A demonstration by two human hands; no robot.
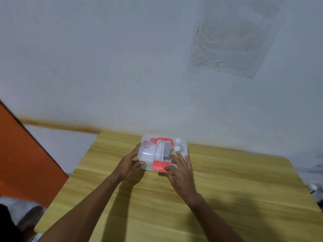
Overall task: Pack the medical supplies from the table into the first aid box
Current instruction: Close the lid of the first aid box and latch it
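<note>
A clear plastic first aid box (148,154) with a red handle (164,140) and a red front latch (159,166) stands on the wooden table (227,189), near its far edge. Its lid is down. Through the lid I see red-capped jars, white-capped bottles and a white roll inside. My left hand (129,165) holds the box's left front corner, thumb on the front wall and fingers along the left side. My right hand (180,169) lies on the lid's front right with straight fingers, its thumb on the red latch.
A pale wall rises right behind the table. An orange panel (26,154) stands at the left. A small white object (313,186) shows past the table's right edge.
</note>
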